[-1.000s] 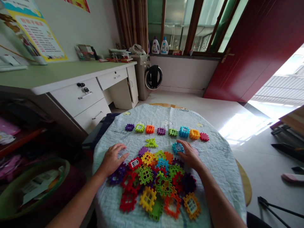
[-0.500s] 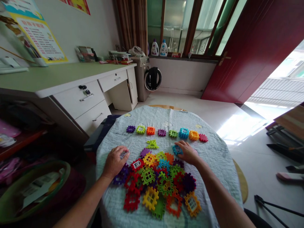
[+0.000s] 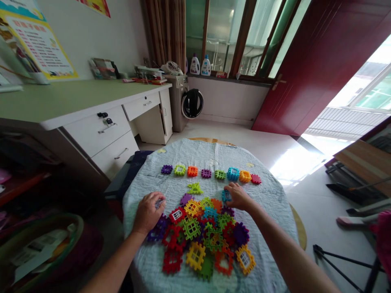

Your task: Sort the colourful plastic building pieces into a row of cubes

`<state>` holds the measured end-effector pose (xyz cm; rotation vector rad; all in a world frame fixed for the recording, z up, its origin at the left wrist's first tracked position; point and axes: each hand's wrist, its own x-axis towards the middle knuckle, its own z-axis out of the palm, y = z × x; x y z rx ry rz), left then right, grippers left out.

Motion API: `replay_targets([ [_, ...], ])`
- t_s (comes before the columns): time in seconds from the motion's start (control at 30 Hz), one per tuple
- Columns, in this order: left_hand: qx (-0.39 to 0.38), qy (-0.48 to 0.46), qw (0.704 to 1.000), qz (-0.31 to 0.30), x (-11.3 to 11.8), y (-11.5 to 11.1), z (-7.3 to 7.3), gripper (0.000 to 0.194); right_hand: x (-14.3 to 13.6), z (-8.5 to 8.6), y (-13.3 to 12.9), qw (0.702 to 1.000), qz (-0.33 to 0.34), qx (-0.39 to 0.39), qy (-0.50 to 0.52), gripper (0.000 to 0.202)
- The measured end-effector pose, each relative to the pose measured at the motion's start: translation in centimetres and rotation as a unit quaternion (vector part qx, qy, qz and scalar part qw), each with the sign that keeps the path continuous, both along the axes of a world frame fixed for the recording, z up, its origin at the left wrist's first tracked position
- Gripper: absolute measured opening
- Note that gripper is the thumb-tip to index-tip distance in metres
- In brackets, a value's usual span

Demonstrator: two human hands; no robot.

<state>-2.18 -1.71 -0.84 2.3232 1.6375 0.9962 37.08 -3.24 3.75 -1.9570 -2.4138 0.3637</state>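
Note:
My right hand (image 3: pixel 238 196) has its fingers on a blue plastic building block (image 3: pixel 225 196) with a window grid, close to the tablecloth; the hand covers part of it. At the left edge of the heap, my left hand (image 3: pixel 150 209) is curled with thumb and fingers close together. A small greyish patch shows between them, too unclear to name. Between and below the hands lies a heap of notched square blocks, among them a yellow block (image 3: pixel 195 255), a green block (image 3: pixel 191 228) and a red block (image 3: pixel 172 259). A loose light-green piece (image 3: pixel 194 188) lies above the heap.
Across the round table's cloth (image 3: pixel 214 153) runs a row of several blocks, from a purple block (image 3: pixel 166 169) to a red block (image 3: pixel 255 179). A desk (image 3: pixel 91 95) stands at left, a basket (image 3: pixel 80 232) low left, a black tripod leg (image 3: pixel 339 260) at right.
The view has shifted slightly, moving the room and table a little left in the picture. My right hand stays at the blue block and now covers more of it. My left hand is nearly still.

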Motion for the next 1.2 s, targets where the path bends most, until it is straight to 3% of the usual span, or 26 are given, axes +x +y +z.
replay_targets([
  [0.13, -0.005, 0.002, 1.0, 0.002, 0.1, -0.1, 0.1, 0.015, 2.1, 1.9, 1.5, 0.996, -0.045, 0.072, 0.019, 0.054],
  [0.27, -0.008, 0.0, 1.0, 0.002, 0.1, -0.1, 0.1, 0.015, 4.6, 3.7, 4.5, 0.989, -0.089, 0.117, 0.012, 0.054],
  [0.5, -0.015, -0.007, 1.0, 0.004, 0.0, -0.1, 0.2, 0.015, 5.9, 3.1, 8.1, 0.99, -0.108, 0.087, -0.006, 0.058],
  [0.93, -0.014, -0.007, 1.0, 0.007, 0.1, -0.2, 0.4, 0.013, 6.5, 1.6, 8.6, 0.993, -0.103, 0.064, 0.011, 0.057],
  [1.1, -0.019, -0.006, 1.0, 0.01, 0.2, -0.3, 0.4, 0.014, 6.0, 2.2, 8.0, 0.99, -0.117, 0.073, 0.022, 0.071],
  [1.2, -0.022, -0.001, 1.0, 0.01, 0.2, -0.3, 0.5, 0.015, 6.0, 3.1, 6.5, 0.98, -0.133, 0.128, 0.069, 0.076],
])
